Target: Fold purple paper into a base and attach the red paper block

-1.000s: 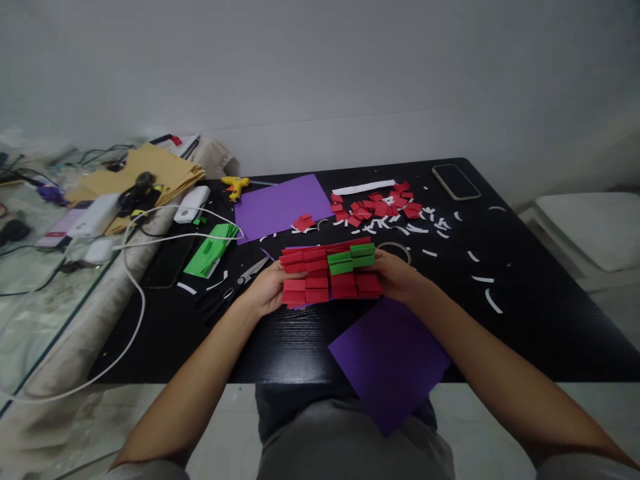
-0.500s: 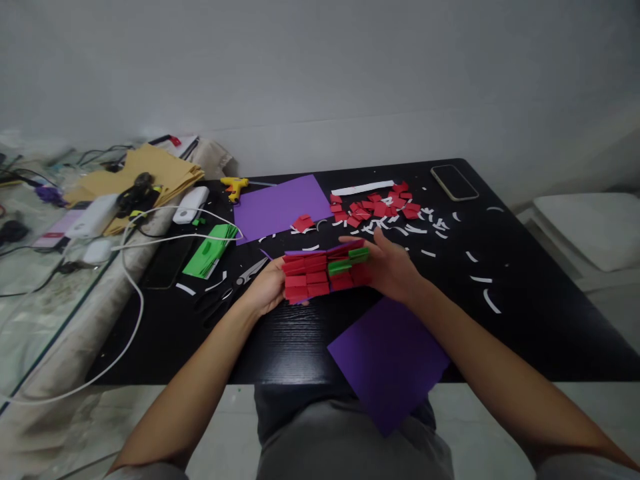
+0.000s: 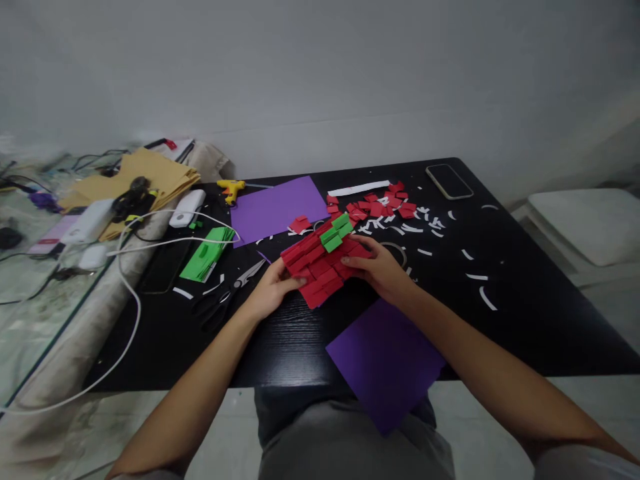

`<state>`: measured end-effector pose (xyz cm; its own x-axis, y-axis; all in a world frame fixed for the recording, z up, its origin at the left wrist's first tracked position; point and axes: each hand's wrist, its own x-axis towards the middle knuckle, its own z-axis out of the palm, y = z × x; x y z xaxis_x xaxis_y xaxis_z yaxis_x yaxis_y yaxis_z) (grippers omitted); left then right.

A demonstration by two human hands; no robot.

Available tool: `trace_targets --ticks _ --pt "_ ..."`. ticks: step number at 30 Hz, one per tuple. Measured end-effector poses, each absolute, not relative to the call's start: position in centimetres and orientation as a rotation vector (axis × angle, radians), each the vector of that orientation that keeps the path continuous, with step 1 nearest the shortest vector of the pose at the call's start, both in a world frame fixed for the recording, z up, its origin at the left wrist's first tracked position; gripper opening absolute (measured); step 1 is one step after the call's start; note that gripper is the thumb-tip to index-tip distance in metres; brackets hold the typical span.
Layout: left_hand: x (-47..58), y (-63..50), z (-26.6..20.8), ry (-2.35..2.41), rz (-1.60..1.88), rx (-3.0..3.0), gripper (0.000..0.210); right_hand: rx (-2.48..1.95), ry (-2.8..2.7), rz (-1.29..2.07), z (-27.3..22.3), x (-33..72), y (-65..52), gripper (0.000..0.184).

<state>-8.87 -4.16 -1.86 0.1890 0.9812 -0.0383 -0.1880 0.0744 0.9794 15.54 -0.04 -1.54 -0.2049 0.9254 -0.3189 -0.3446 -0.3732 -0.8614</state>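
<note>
Between both hands, above the black table, is a paper craft piece (image 3: 320, 267) covered in overlapping red squares, with a few green squares at its upper right. My left hand (image 3: 273, 290) grips its left edge, thumb on the red face. On the right side my right hand (image 3: 377, 267) holds it, thumb over the front and the other fingers partly hidden behind. The piece is tilted so its decorated face shows. A purple sheet (image 3: 385, 360) lies below my right hand, overhanging the table's front edge. Scissors (image 3: 230, 290) rest left of my left hand.
Red paper squares (image 3: 377, 205) and white strips (image 3: 483, 298) are scattered behind and right. A purple sheet (image 3: 280, 207), yellow glue gun (image 3: 231, 190) and green paper stack (image 3: 207, 255) lie back left. A phone (image 3: 449, 181) is far right; a white cable (image 3: 135, 293) loops at left.
The craft piece has been turned and tilted, so more of its red and green face shows. My right thumb is now on its front; a ring of tape has come into view behind my right hand.
</note>
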Motion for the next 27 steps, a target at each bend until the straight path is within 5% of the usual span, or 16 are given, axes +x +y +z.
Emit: trace_targets --ticks 17,27 --pt "-7.1 -4.4 -1.2 1.476 1.411 1.661 0.033 -1.054 -0.883 1.692 -2.3 14.9 -0.7 0.053" --pt "-6.4 -5.9 -0.3 1.537 1.109 2.220 0.040 -1.074 -0.975 1.585 -1.7 14.3 -1.4 0.064"
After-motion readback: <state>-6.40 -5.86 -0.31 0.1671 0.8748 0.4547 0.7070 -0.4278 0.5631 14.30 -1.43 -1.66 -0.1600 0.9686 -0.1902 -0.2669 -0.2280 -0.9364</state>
